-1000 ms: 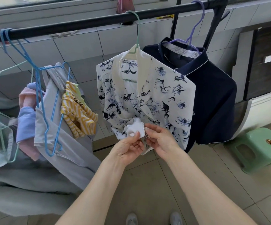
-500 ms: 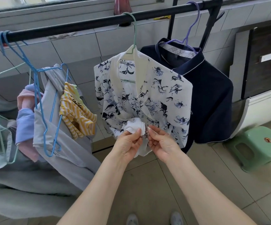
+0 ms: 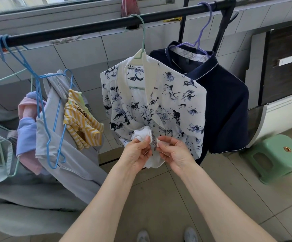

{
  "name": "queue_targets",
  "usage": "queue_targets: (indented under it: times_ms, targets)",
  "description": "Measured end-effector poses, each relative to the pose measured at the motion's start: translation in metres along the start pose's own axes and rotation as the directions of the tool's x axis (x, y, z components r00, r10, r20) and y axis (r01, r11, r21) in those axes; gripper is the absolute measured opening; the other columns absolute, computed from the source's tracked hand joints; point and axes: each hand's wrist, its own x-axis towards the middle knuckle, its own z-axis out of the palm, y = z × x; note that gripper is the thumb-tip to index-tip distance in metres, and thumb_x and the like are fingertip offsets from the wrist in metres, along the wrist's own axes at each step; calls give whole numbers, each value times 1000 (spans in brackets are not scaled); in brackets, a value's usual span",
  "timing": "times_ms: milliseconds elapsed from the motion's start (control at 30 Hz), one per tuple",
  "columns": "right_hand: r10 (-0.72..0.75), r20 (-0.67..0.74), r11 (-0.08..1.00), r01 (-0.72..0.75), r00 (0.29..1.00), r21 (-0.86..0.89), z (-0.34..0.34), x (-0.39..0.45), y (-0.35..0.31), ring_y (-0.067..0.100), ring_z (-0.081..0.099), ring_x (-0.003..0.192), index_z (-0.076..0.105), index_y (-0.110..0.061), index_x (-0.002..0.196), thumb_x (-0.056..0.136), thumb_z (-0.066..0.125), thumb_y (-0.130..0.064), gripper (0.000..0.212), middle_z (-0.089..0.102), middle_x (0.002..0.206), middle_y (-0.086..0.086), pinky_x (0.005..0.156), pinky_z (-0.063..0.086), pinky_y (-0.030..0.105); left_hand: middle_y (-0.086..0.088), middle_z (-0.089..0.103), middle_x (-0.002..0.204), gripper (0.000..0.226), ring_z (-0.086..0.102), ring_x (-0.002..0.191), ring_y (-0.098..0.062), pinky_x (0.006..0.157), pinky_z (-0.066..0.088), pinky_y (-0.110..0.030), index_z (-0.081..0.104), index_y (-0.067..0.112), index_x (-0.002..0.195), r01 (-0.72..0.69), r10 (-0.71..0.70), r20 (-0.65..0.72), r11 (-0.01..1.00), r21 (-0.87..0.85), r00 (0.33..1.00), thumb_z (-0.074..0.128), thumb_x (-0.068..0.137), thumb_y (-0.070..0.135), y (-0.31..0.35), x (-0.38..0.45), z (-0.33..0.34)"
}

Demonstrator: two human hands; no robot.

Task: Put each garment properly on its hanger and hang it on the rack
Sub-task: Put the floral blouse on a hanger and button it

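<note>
1. the flower jacket (image 3: 159, 105) hangs on a pale green hanger (image 3: 142, 41), and the hanger hooks over the black rack bar (image 3: 89, 27). so this one is up on the rack already. i think i am now fixing it, doing up the zip (image 3: 154, 143) at the bottom of the flower jacket.
2. my left hand (image 3: 138, 154) pinches the white hem on one side of the zip, thumb and fingers closed on the cloth.
3. my right hand (image 3: 174, 151) pinches the cloth on the other side, right by the little metal zip piece. i cannot tell if it holds the pull itself.
4. next i think the two zip ends must line up and slot in, then the pull goes up. that needs a small, careful move.
5. just beside the flower jacket, on its right, hangs a dark blue jacket (image 3: 225, 109) on a purple hanger (image 3: 201, 34).
6. on the left of the flower jacket are blue hangers (image 3: 36, 81) with a grey garment (image 3: 68, 154) and a yellow striped cloth (image 3: 82, 123) bunched up, not hung well yet.
</note>
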Motion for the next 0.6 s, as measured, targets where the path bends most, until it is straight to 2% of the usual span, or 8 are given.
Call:
queue_targets:
  times_ms: [133,367,600]
  targets:
    - [-27,-3,1000,27,1000,5,2,-1,0,11,65,62,69,-11,89,83,68,6,18,71,71,0,69,49,25,-1,62,71,7,53,60,-10,65,43,-25,63,12,85,-29,31,-33,998,56,999,68,87,8,1,-1,1]
    - [-73,-23,997,74,997,18,3,-3,0,13,66,66,69,-8,90,81,69,7,17,71,76,5,65,54,21,6,60,57,17,50,56,-8,63,40,-24,59,15,77,-101,110,-76,988,114,991,66,89,6,-2,-4,5]
    - [-122,-62,993,121,991,-18,3,-4,1,14,66,70,70,-7,89,81,70,7,16,70,82,9,65,53,21,4,59,64,19,51,54,-6,61,42,-22,57,14,75,-134,154,-107,976,174,982,67,90,7,-2,-6,8]
